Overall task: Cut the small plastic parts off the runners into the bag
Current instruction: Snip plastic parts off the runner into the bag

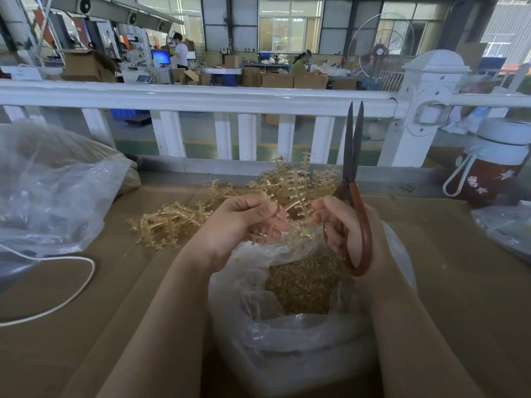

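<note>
Factory floor behind a white railing (201, 96); worktop covered in brown cardboard (448, 254).

Item: runner (298, 193), amber translucent plastic, a thin spine with short side branches ending in small nubs; stiff, brittle-looking. Held above the bag mouth, gripped by the left hand (241, 222) with fingers curled round its lower branches, and steadied by the fingertips of the right hand (344, 225).

Item: scissors (352, 179), dark steel blades nearly closed and pointing up, rust-red loop handles hooked in the right hand's curled fingers. Not on the runner yet.

Item: bag (287, 326), clear crinkled film, mouth open below both hands, holding a heap of small amber parts (301, 285).

Item: pile (178, 222) of uncut runners, tangled, on the cardboard just beyond the hands.

Other: large clear sack (51, 191) at left; white cord (66, 300); red flask (494, 165) at right.

Handling note: likely step is freeing one runner and turning it for cutting. Keep the branch tips directly over the bag mouth, bring the blades down, and snip close to each nub so parts drop inside rather than fly off.
</note>
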The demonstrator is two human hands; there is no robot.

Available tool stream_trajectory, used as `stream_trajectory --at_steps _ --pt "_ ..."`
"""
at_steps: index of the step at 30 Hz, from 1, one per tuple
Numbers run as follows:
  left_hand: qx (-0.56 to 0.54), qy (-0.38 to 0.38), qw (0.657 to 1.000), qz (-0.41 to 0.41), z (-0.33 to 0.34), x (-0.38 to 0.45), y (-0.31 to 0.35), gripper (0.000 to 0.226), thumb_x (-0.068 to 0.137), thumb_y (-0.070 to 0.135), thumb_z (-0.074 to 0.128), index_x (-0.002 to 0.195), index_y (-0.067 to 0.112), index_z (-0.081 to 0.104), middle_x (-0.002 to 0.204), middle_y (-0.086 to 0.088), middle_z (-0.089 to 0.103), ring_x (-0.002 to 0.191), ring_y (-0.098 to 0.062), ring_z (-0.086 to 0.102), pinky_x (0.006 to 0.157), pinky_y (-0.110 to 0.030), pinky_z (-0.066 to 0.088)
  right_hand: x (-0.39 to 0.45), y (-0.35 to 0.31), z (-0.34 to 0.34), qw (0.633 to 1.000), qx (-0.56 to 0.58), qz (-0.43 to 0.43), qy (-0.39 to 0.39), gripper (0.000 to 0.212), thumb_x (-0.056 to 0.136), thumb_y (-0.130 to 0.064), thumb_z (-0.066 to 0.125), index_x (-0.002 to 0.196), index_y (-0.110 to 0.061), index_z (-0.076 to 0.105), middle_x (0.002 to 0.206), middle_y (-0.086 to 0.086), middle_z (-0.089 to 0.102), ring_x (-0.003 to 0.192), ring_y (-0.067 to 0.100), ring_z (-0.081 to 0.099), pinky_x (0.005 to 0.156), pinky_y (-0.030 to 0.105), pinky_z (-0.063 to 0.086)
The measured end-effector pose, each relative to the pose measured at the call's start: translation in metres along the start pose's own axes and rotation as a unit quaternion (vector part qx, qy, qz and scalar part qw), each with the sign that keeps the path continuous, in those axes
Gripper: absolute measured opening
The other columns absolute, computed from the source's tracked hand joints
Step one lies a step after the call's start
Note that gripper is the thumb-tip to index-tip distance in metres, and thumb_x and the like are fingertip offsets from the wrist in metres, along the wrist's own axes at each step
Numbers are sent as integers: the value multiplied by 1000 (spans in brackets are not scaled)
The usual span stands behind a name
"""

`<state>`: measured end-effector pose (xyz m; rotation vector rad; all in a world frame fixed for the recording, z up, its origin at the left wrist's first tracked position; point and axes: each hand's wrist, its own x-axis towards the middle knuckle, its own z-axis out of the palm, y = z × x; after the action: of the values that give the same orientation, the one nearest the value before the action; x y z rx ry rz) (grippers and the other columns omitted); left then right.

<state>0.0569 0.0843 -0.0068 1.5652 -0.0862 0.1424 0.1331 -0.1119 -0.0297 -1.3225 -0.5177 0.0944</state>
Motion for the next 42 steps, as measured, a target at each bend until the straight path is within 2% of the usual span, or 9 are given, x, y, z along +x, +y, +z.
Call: stream_trajectory --at_steps 4,8,13,17,21,27,33,38,42 --pt "17 -6 1000 13 0 1 0 22 87 31 64 80 12 72 89 -12 76 74 -18 66 77 -30 51 -1 -3 1 1000 -13 25 0 38 79 -34 72 97 -1 71 78 15 70 38 10 36 37 21 31" --pt "24 -7 1000 17 1 1 2 20 87 31 64 77 16 72 88 -12 75 76 -18 64 78 -31 49 1 -4 4 998 -40 45 -3 4 91 -10 70 89 -10 73 69 6 71 36 6 38 35 17 31" --pt "36 -4 999 3 3 2 2 19 90 29 65 72 27 74 92 -14 76 78 -20 65 78 -30 50 2 -3 7 997 -68 36 10 13 90 0 70 84 -11 73 69 2 74 41 -1 54 40 9 39" --pt "54 -16 998 -11 13 2 2 21 71 36 80 80 19 71 79 -15 72 68 -16 61 59 -19 47 3 -1 9 995 -94 21 14 13 88 -7 74 81 -17 74 58 -11 66 48 -5 58 46 7 42" --pt "62 8 998 -28 21 6 -1 18 70 24 86 79 14 74 64 -2 67 53 -8 55 50 -14 43 5 1 9 993 -118 24 15 16 87 -10 76 78 -24 75 60 -14 66 50 -7 58 48 6 42" --pt "35 56 997 -36 21 8 -1 12 78 13 81 69 19 76 62 3 67 54 -4 57 49 -14 43 2 -1 10 994 -108 3 -12 18 86 -9 77 76 -24 76 61 -12 67 50 -4 60 49 6 43" --pt "22 25 998 -60 23 8 -3 10 93 12 67 83 10 67 77 -8 75 64 -18 71 54 -24 51 3 2 12 990 -138 12 21 13 84 -9 80 81 -22 76 77 -3 75 72 10 70 68 21 53" --pt "58 43 996 -56 24 8 -4 22 72 30 84 57 21 71 61 -4 67 55 -15 62 53 -20 49 4 3 12 990 -134 4 36 14 82 -11 82 79 -23 76 76 -9 73 73 4 69 68 15 53" --pt "27 64 997 -46 23 9 -6 14 62 28 86 68 19 78 66 -2 72 54 -11 64 48 -15 44 4 4 12 988 -155 0 22 10 82 -16 83 81 -24 76 77 -9 74 74 3 70 69 15 52"
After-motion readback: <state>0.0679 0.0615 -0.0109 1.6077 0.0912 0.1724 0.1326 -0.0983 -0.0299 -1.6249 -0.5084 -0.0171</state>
